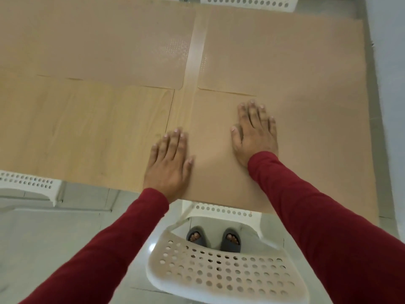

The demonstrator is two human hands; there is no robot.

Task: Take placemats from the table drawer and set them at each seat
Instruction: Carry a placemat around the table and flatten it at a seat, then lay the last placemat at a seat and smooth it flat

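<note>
Two hands lay flat on the near placemat, fingers straight and spread, gripping nothing. The left hand pressed at the mat's left edge, partly over the bare wooden table; the right hand rested further in, toward the mat's middle. Below them a white perforated chair stood tucked at the table's near edge, marking the seat this mat served, and the mat's near edge ran about level with the table edge there.

Done well, this step seemed to call for light, even palm pressure, sliding the mat rather than lifting it, until it sat square to the table edge and centred on the chair. Pressing harder with one hand would likely have skewed it.

Further off, the far-right placemat lay just beyond, its near edge close to or slightly under the near mat; I could not tell which. The far-left placemat lay beside it, a strip of table showing between them. The near-left seat, by another white chair, had no mat yet. Keeping the near mat's left edge in line with that strip would have matched the row behind
</note>
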